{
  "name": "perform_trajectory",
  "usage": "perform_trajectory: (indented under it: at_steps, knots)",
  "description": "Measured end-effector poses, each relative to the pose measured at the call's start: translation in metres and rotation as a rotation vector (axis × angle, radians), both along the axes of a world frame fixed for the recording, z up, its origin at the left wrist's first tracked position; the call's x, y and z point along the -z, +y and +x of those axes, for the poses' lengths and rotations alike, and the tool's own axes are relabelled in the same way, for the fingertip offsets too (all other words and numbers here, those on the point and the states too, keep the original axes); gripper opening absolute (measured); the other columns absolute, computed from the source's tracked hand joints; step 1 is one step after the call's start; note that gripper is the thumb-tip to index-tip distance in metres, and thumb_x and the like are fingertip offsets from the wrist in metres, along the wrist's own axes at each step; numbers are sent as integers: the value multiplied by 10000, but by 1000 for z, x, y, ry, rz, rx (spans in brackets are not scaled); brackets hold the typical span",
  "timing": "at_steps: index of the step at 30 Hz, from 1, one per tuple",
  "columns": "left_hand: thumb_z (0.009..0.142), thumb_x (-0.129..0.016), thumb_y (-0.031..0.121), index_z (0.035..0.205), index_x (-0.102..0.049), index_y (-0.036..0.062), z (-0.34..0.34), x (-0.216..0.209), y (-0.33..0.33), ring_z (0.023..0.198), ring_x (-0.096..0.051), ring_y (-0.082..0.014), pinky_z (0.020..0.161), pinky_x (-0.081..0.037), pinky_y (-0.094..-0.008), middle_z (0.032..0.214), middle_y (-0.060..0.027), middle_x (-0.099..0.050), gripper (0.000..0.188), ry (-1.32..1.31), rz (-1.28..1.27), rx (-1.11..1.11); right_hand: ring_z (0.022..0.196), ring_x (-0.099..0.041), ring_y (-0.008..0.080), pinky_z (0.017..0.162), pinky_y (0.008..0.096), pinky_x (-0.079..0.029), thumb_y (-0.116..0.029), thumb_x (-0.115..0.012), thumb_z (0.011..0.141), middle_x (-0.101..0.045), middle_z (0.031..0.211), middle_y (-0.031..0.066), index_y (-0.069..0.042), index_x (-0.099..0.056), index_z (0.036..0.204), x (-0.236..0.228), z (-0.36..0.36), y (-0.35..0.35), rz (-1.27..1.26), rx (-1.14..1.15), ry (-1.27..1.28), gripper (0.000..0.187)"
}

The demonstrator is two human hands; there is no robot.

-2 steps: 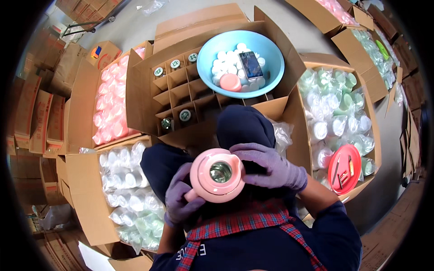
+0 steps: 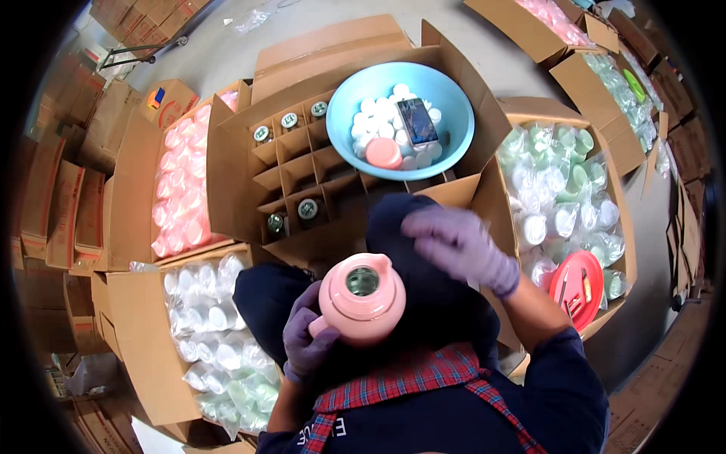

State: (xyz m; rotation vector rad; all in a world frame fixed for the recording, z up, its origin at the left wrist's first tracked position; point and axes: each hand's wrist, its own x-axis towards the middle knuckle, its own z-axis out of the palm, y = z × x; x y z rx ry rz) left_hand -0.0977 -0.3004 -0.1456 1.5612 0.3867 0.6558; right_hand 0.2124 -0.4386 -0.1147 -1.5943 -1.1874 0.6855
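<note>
A pink vacuum jug (image 2: 361, 310) with a spout sits over my lap, upright, its round mouth uncovered and a shiny glass liner inside. My left hand (image 2: 306, 333), in a purple glove, is closed round the jug's handle at its left side. My right hand (image 2: 463, 248), gloved alike, is off the jug, above my right knee; its fingers look stretched out, slightly blurred, with nothing visible in them. Beyond it, a light blue basin (image 2: 340, 140) holds many white caps (image 2: 370, 125), a pink lid (image 2: 383, 153) and a phone (image 2: 418, 121).
Under the basin, a divided carton (image 2: 283, 170) holds several glass liners (image 2: 307, 209). Pink wrapped parts (image 2: 181, 189) fill a box at left; white and green wrapped parts (image 2: 223, 310) lie below. At right, another box (image 2: 510, 197) carries wrapped parts and a red tray (image 2: 578, 284) with small tools.
My right hand has let go of the jug and moved up and to the right. The jug, still in my left hand, has tilted slightly.
</note>
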Motion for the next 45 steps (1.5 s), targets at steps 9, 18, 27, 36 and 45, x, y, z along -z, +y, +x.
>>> perform_trajectory:
  at_steps: [9,18,27,36,45]
  knots:
    - [789,-869,336,811,-588,29,22,12,13,1342,-491,-354,1110,-363,-459,1465,-277,-472,416,61,-231,-124,1235,-563,370,1067,443,-432,-311,-629,873,-629,1220,222,-126,-640,1259,129,119,228,-354,57,-877,428]
    - [807,-853,355,825,-572,25,14,7,15,1351,-476,-344,1106,-364,-441,1485,-269,-441,433,128,-212,-145,1073,-659,287,977,369,-497,-240,-588,923,-659,1204,168,-24,-626,1271,2,60,197,-120,-177,74,411]
    - [836,-829,321,835,-584,18,8,12,13,1353,-470,-351,1114,-349,-442,1497,-265,-426,390,100,-144,-89,1290,-554,297,1101,379,-422,-171,-524,1015,-616,1336,172,4,-596,1307,-4,-26,103,16,-562,268,348]
    - [829,-836,343,789,-543,15,1,20,1,1311,-508,-360,1083,-388,-443,1455,-277,-465,442,49,-74,-151,1250,-566,299,1075,365,-435,-239,-439,1068,-603,1372,160,-32,-511,1424,6,-33,134,-61,-824,87,418]
    - [813,-846,273,787,-590,22,4,15,10,1352,-472,-347,1106,-362,-443,1489,-266,-434,359,51,-124,-125,1310,-481,424,1099,420,-414,-352,-612,886,-490,1438,210,-201,-538,1416,146,115,215,-545,-6,-1174,556]
